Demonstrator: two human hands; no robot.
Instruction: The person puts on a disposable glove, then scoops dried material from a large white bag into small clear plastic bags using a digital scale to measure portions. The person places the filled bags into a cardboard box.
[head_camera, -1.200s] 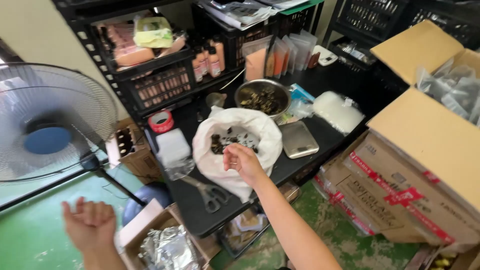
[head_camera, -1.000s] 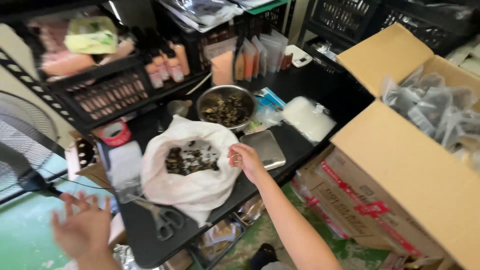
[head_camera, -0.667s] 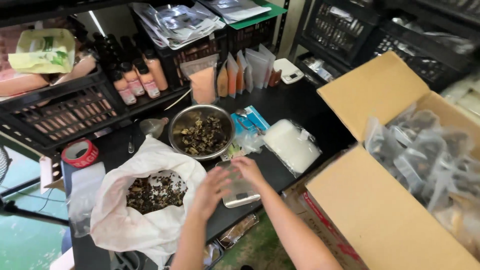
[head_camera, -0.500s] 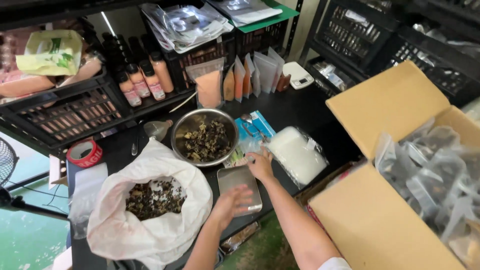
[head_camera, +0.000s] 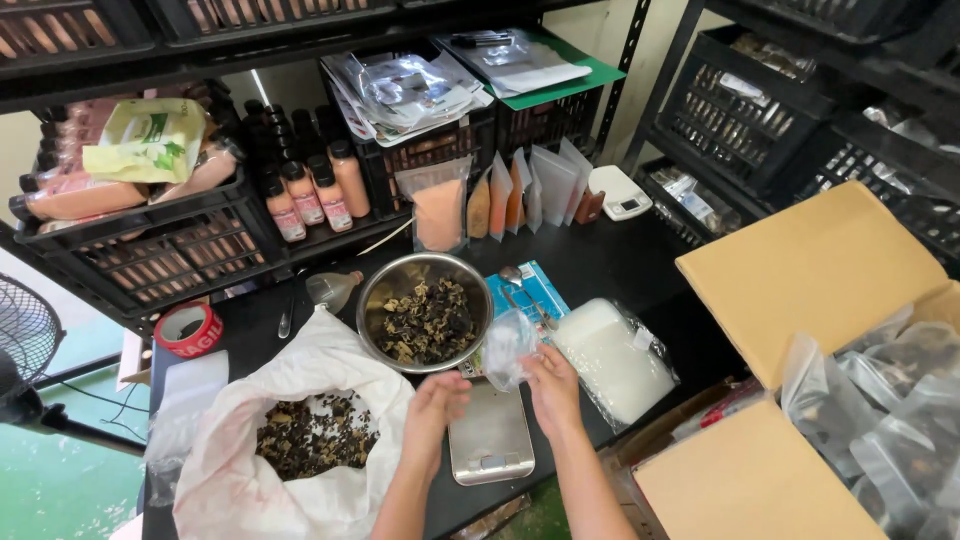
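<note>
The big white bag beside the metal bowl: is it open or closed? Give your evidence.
Open. The white bag has its mouth spread wide, so the dark dried pieces inside show from above.

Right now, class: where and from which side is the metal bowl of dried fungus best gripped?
Grip the metal bowl by its thin raised rim on the near right side, coming from above. The white sack crowds its left, while the right hand holding a clear bag is already close there.

The clear plastic bag (head_camera: 508, 345) is see-through. The steel bowl (head_camera: 424, 312) is silver and holds dark brown pieces. The tabletop (head_camera: 640, 265) is black.
</note>
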